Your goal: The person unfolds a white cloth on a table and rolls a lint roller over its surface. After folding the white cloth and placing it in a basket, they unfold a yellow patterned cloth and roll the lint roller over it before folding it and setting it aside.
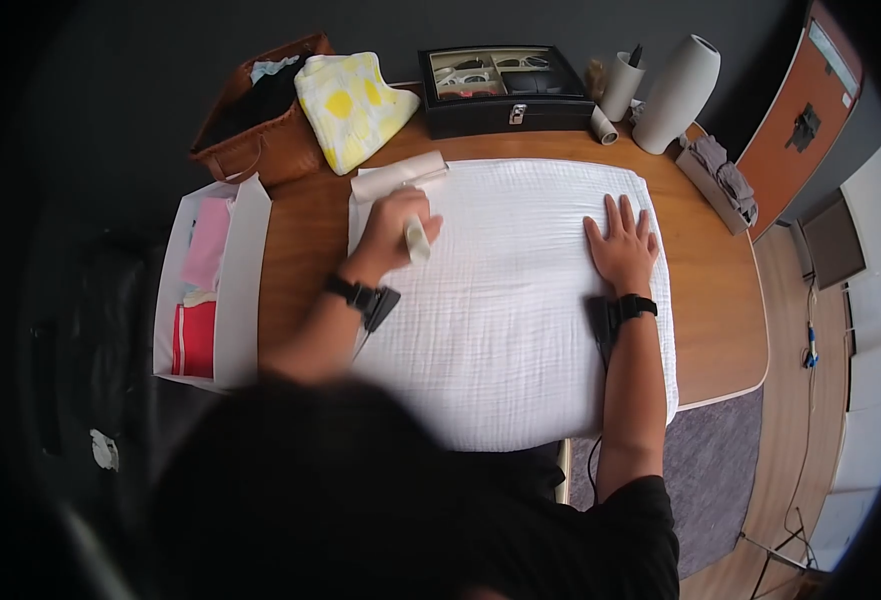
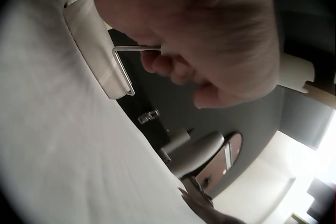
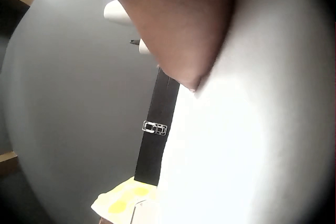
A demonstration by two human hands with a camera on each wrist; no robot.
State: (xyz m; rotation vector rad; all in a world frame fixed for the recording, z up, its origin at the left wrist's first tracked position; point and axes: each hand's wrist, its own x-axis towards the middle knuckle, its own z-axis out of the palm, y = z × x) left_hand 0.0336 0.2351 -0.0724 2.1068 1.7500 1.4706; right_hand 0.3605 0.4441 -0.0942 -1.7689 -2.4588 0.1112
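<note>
My left hand (image 1: pixel 392 232) grips the pale handle (image 1: pixel 417 241) of a lint roller, its fingers curled round it. The roller's wide cylinder (image 1: pixel 397 177) lies at the far left edge of a white crinkled cloth (image 1: pixel 500 300); in the left wrist view, a bent wire (image 2: pixel 124 71) joins the cylinder to the handle. On the right part of the same cloth, my right hand (image 1: pixel 622 245) rests palm down with its fingers spread. The right wrist view shows only part of that hand (image 3: pixel 178 35) against the bright cloth.
Left of the cloth stands a white box (image 1: pixel 240 290) of folded fabrics. Behind are a brown leather basket (image 1: pixel 275 150), a yellow-spotted cloth (image 1: pixel 355 105) and a black glasses case (image 1: pixel 510 115). A white vase (image 1: pixel 676 95) and a small box of grey cloths (image 1: pixel 715 185) stand at the back right.
</note>
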